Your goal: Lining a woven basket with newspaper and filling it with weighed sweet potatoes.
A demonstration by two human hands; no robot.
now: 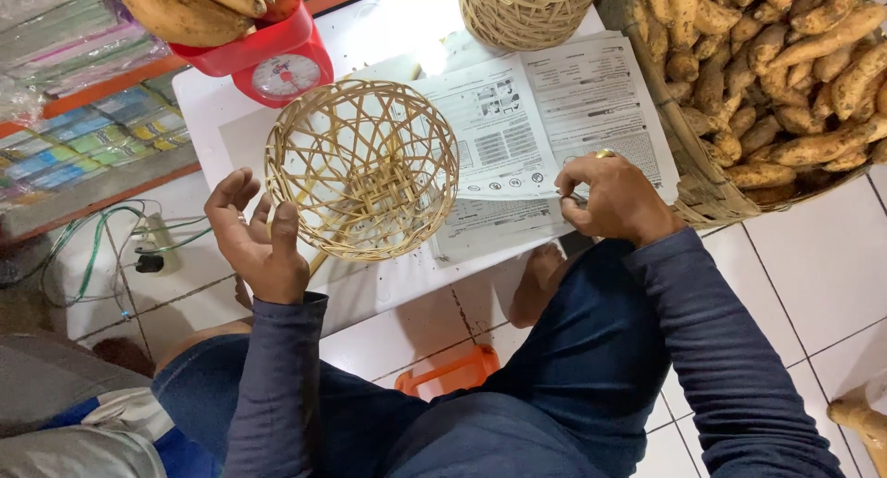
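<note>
Pinched in the right hand (614, 201) is the edge of a printed white paper sheet (517, 127) lying on the low white table (388, 35), while the open left hand (259, 238) rests against a round open-weave bamboo basket (362, 169) just beside it, suggesting basket lining, for which the sheet must be lifted.

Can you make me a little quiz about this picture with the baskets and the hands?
1. True or false: the woven bamboo basket by the left hand is full of sweet potatoes.
2. What does the right hand pinch?
A. printed paper sheet
B. red kitchen scale
C. a knife
3. Where do the sweet potatoes lie?

Key
1. False, it is empty.
2. A
3. In the large basket at the right; a few sit on the scale.
</note>
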